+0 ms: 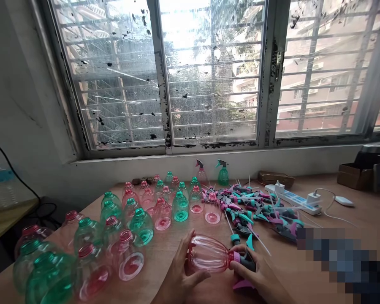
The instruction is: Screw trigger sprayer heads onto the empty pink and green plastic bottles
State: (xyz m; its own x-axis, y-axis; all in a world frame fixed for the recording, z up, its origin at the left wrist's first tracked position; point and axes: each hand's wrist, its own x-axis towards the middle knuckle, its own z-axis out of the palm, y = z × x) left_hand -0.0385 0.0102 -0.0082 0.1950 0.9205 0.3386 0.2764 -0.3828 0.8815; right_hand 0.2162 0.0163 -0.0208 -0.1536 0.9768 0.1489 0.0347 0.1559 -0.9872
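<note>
A clear pink spray bottle (208, 254) lies sideways between my hands above the front of the table. My left hand (185, 270) is wrapped round its base end, thumb along the lower side. At the neck, my right hand (255, 270) grips the pink-and-grey spray head (247, 262), which sits against the bottle's mouth; whether it is screwed tight I cannot tell. Just behind the right hand rests a spray head with a teal collar (235, 240). A heap of pink, teal and grey spray heads (243, 200) with white tubes lies beyond.
Several open green and pink bottles (141, 226) stand on the left of the table (164, 261). Two bottles with spray heads, one pink (202, 174) and one green (223, 174), stand by the wall. A power strip (293, 198) and a cardboard box (354, 176) are at the right.
</note>
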